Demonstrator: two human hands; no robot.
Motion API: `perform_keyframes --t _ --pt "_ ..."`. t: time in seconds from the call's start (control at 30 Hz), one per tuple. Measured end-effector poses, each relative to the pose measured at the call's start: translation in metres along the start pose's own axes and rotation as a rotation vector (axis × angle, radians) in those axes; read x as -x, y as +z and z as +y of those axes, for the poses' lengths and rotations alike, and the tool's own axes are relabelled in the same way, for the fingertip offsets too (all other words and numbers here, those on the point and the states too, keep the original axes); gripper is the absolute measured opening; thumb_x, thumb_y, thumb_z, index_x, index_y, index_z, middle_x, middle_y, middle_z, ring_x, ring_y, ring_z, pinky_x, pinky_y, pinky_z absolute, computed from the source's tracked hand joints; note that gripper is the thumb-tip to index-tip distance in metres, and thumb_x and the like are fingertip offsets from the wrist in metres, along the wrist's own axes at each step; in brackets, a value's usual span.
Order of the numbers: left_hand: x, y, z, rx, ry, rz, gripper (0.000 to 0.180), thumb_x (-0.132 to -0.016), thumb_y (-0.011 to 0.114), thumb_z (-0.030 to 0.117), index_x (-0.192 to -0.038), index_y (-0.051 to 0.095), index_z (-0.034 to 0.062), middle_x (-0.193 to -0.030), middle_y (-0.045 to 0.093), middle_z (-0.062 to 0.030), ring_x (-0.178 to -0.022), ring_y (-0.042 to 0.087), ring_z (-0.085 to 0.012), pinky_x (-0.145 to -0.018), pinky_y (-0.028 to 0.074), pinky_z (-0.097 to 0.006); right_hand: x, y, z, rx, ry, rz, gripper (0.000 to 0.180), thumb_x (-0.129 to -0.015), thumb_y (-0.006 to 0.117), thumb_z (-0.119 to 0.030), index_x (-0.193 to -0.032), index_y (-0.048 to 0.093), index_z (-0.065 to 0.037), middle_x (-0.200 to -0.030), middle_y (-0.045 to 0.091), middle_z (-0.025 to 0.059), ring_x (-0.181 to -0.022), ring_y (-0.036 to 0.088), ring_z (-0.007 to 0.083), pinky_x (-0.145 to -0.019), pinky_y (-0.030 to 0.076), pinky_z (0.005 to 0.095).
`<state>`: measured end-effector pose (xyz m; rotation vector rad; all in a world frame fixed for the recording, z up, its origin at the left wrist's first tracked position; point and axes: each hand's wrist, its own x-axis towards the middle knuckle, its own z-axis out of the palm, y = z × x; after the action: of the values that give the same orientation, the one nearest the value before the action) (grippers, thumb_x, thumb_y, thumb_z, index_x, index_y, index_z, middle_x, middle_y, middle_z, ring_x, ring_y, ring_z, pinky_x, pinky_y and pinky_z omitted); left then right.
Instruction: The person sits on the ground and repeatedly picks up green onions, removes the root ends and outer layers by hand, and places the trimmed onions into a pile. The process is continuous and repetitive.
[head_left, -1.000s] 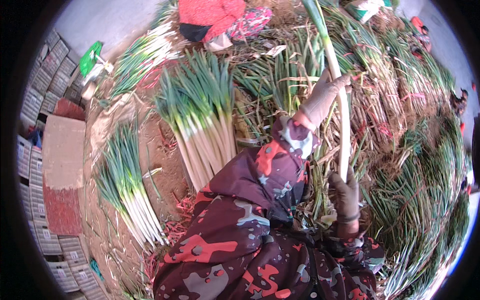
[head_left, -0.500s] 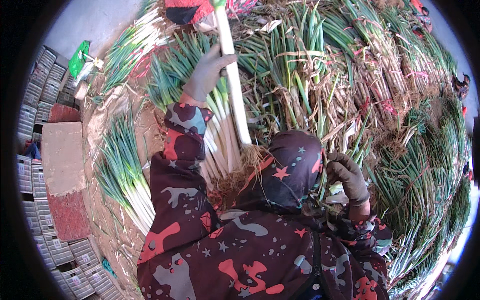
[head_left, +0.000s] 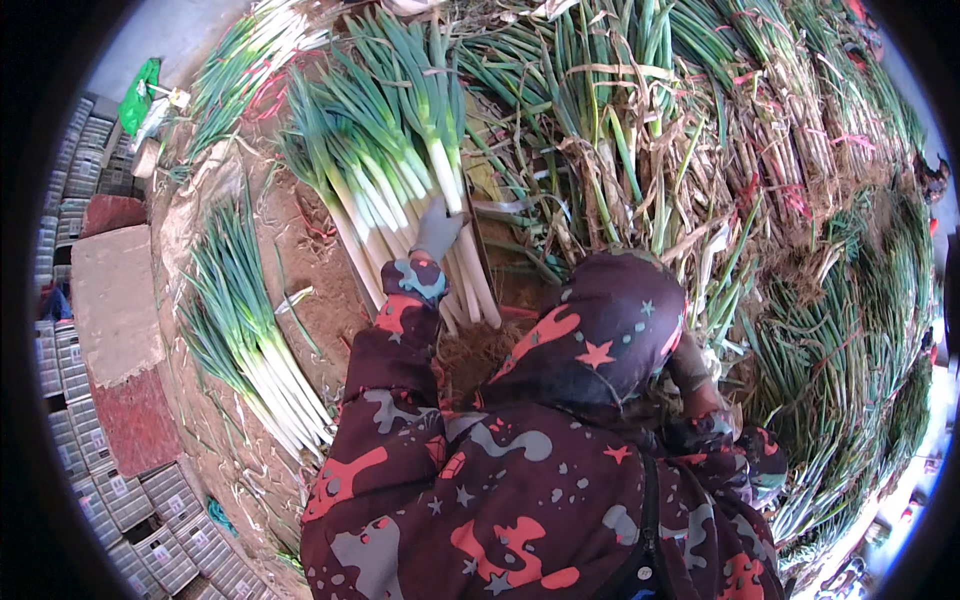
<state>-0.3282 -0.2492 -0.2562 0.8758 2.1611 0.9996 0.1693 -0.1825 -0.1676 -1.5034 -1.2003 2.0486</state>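
My left hand (head_left: pixel 437 230), in a grey glove, is closed round the white shaft of a long green onion (head_left: pixel 446 172) at the right side of a pile. The piled green onions (head_left: pixel 365 185) lie side by side, leaves pointing away from me and white shafts toward me. Their root ends (head_left: pixel 478 345) are partly covered by my sleeve and a rounded piece of dark patterned cloth (head_left: pixel 610 325). To the right of that cloth is my gloved right hand (head_left: pixel 688 362); its fingers are mostly hidden, so whether it holds anything does not show.
A smaller bunch of trimmed green onions (head_left: pixel 265 345) lies on the ground at left, another (head_left: pixel 250 65) at the far left. Untrimmed bundles (head_left: pixel 770 130) with dry leaves heap up along the right. A board (head_left: pixel 118 305) and grey bricks (head_left: pixel 120 490) line the left edge.
My left hand has come down and nearer, laying the raised green onion onto the pile. My right hand has slipped farther behind the patterned cloth. The view has shifted a little.
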Motion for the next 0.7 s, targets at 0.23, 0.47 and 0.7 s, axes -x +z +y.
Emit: perform_keyframes --t 0.23,0.47,0.7 --pt "0.002 -0.007 0.003 -0.091 0.100 0.081 0.054 -0.075 0.075 0.020 -0.118 0.051 -0.0012 -0.109 0.060 -0.0262 -0.101 0.059 -0.0427 -0.088 0.047 -0.044 -0.048 -0.027 0.079 0.201 0.035 -0.046 0.039 -0.090 0.061 -0.016 -0.124 0.056 0.001 -0.106 0.066 0.0061 -0.091 0.061 0.0142 -0.080 0.050 0.0294" --pt "0.002 -0.004 -0.016 -0.311 0.202 0.097 0.063 -0.081 0.071 0.030 -0.130 0.045 -0.0004 -0.124 0.054 -0.0268 -0.114 0.053 -0.0419 -0.098 0.040 -0.045 -0.059 -0.012 0.064 0.470 -0.062 -0.064 0.027 -0.092 0.058 -0.019 -0.112 0.061 0.000 -0.095 0.065 0.0038 -0.082 0.061 0.0130 -0.074 0.051 0.0305" --pt "0.008 0.000 0.017 -0.435 0.217 0.017 0.054 -0.087 0.071 0.023 -0.129 0.045 0.0009 -0.088 0.062 -0.0144 -0.078 0.059 -0.0259 -0.073 0.049 -0.039 -0.085 0.013 -0.020 0.408 -0.255 0.219 0.037 -0.087 0.064 -0.027 -0.110 0.064 0.002 -0.092 0.070 0.0152 -0.084 0.065 0.0189 -0.076 0.050 0.0312"
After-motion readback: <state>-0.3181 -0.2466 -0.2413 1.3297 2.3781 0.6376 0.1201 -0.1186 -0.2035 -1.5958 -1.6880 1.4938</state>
